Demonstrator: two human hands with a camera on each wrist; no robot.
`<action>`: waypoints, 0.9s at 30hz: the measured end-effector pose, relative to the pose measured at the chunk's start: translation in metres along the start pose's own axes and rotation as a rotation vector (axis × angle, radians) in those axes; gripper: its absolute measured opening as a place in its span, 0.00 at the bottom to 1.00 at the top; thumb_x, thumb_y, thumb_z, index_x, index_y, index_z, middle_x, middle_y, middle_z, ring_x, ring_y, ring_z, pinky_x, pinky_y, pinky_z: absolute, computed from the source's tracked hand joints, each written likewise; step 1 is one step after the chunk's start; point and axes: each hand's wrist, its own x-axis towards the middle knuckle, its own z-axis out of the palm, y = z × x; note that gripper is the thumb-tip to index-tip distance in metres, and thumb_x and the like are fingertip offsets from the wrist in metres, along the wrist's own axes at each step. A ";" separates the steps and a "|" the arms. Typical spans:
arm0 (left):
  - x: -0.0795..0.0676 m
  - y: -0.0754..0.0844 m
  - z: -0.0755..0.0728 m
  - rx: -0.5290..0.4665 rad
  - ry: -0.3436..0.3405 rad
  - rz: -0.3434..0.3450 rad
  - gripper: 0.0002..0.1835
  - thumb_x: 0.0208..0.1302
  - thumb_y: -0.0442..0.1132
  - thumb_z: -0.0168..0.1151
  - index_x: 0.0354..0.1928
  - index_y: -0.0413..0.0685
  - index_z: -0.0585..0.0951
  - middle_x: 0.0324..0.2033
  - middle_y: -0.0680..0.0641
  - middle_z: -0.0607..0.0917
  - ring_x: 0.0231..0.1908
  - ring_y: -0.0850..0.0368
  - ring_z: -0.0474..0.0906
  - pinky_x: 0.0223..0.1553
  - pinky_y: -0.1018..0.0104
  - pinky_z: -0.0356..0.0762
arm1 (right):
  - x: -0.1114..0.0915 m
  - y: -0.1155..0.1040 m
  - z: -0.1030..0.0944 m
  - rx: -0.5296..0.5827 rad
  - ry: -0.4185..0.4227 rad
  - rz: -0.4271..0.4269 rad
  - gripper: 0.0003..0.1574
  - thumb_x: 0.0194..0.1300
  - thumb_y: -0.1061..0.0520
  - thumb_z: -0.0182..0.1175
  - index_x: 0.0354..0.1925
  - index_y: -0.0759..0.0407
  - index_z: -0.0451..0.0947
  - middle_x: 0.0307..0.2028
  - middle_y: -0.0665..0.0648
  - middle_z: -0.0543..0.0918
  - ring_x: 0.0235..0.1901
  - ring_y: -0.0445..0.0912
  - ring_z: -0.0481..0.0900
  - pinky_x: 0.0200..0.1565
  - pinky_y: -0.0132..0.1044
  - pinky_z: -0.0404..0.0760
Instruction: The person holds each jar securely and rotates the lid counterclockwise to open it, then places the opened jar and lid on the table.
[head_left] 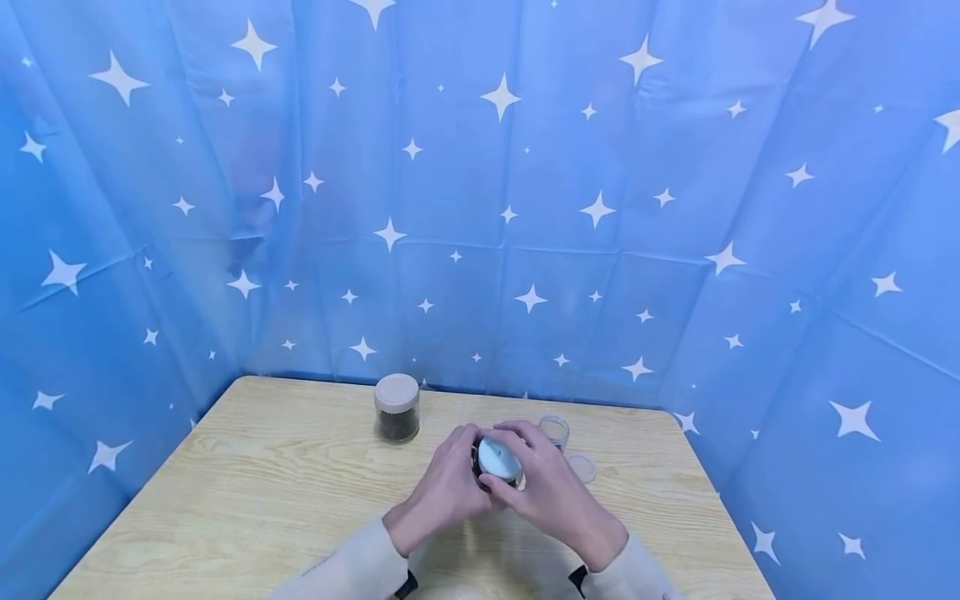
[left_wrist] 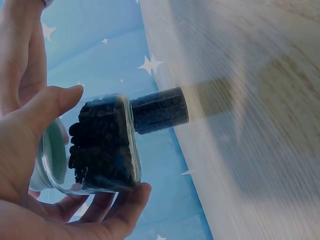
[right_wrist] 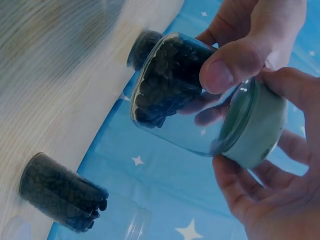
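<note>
Above the table, both hands meet at a clear glass jar [right_wrist: 167,85] partly filled with dark, bean-like pieces. My left hand [head_left: 450,479] grips the jar's body, thumb on one side and fingers round the other, as the left wrist view [left_wrist: 107,145] also shows. A pale blue-green lid [head_left: 498,460] sits on the jar's mouth; whether it is fully seated cannot be told. My right hand [head_left: 555,492] holds this lid by its rim, with thumb and fingers spread round it. The jar is mostly covered by the hands in the head view.
A second jar of dark pieces [head_left: 397,408] with a pale lid stands at the back, left of the hands. Behind the right hand stands an uncovered jar [head_left: 555,428], and a loose pale lid [head_left: 582,467] lies beside it. A blue star-patterned curtain [head_left: 465,192] surrounds the wooden table [head_left: 247,492].
</note>
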 end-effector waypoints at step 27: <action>-0.010 -0.002 0.003 -0.140 -0.040 0.061 0.43 0.59 0.46 0.91 0.74 0.47 0.80 0.61 0.48 0.91 0.59 0.53 0.90 0.61 0.58 0.92 | 0.001 -0.006 0.000 0.011 0.071 0.024 0.35 0.66 0.54 0.88 0.67 0.59 0.89 0.61 0.60 0.90 0.59 0.53 0.91 0.50 0.39 0.96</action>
